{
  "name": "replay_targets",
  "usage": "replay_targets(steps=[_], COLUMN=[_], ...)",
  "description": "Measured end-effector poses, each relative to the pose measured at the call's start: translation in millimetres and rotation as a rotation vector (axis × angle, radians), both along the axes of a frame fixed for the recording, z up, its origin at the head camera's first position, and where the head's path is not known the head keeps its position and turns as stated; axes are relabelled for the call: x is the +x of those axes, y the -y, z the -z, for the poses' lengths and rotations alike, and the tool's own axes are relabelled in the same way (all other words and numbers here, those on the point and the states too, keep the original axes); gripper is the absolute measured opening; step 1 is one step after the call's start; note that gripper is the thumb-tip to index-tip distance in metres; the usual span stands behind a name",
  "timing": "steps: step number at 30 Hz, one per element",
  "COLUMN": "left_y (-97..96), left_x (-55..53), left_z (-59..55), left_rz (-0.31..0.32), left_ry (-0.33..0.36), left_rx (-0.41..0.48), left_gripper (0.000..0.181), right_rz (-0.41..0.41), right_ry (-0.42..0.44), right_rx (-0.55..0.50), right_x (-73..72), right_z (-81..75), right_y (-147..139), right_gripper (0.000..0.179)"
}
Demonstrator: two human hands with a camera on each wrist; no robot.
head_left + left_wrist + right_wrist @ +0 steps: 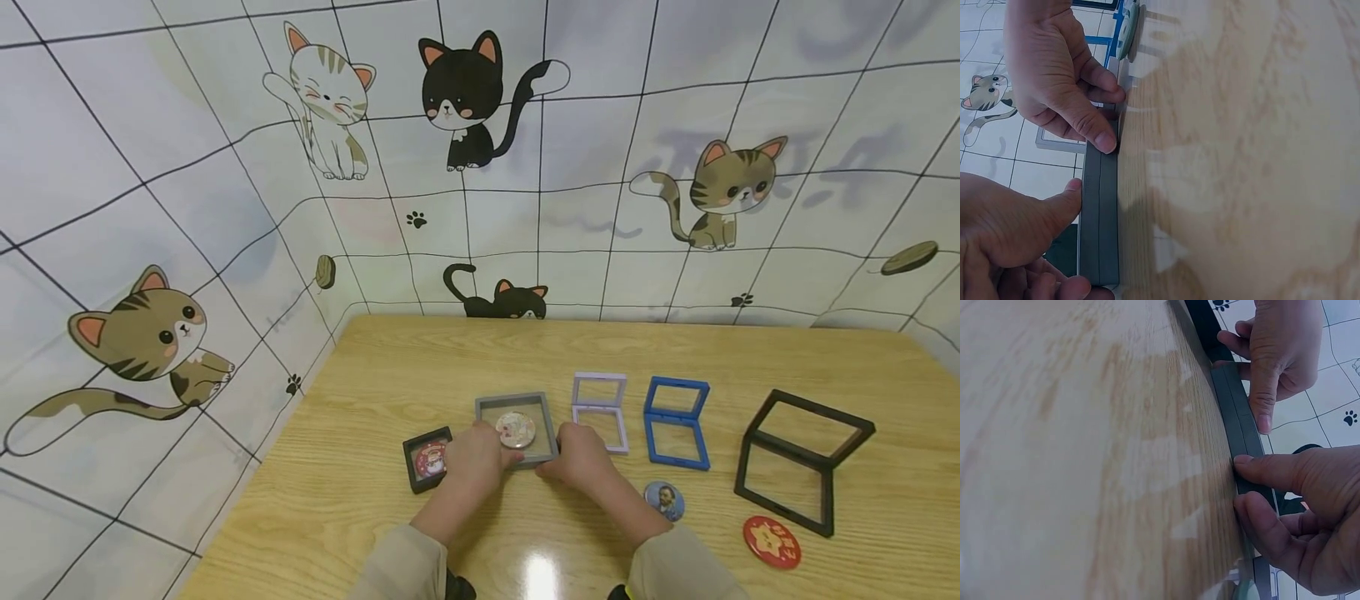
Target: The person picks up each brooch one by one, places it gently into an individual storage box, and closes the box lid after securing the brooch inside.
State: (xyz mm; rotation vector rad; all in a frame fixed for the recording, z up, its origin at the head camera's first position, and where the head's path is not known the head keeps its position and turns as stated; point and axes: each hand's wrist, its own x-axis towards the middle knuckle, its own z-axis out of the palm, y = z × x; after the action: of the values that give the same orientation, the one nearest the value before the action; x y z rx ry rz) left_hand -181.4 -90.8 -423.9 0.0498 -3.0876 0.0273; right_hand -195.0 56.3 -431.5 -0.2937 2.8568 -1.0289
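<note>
A grey square display frame (546, 417) lies flat on the table, with a round pale badge (516, 430) showing inside its clear middle. My left hand (474, 457) grips the frame's left side near the front corner, thumb on the upper edge and fingers curled at the side in the left wrist view. At the front right corner, my right hand (583, 457) pinches the frame between thumb and fingers. The right wrist view shows the frame's thin side wall (1233, 412) with a seam running along it. Part of the front edge is covered by the hands.
Left of the frame lies a small black frame (411, 468) holding a red badge (431, 459). To the right, lilac (622, 429), blue (702, 450) and large black (827, 500) frames stand opened. A blue portrait badge (664, 501) and a red star badge (772, 542) lie in front.
</note>
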Motion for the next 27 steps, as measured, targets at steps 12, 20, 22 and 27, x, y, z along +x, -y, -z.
replay_targets(steps=[12, 20, 22, 27], left_y=[-9.5, -31.1, -39.5, -61.5], left_x=[7.0, 19.4, 21.3, 22.7], left_z=[-6.6, -9.0, -8.3, 0.4], left_rz=[0.09, 0.279, 0.316, 0.362], left_ry=[-0.051, -0.015, 0.057, 0.206], left_rx=[0.036, 0.367, 0.527, 0.856], left_gripper=[0.041, 0.039, 0.043, 0.042], right_rz=[-0.022, 0.04, 0.045, 0.018], right_ry=[-0.025, 0.062, 0.065, 0.066], right_rx=[0.01, -0.027, -0.01, 0.028], right_x=[8.5, 14.8, 17.4, 26.9], right_z=[-19.8, -37.3, -37.5, -32.2], right_y=[-32.8, -71.8, -78.3, -83.0], right_gripper=[0.028, 0.03, 0.027, 0.023])
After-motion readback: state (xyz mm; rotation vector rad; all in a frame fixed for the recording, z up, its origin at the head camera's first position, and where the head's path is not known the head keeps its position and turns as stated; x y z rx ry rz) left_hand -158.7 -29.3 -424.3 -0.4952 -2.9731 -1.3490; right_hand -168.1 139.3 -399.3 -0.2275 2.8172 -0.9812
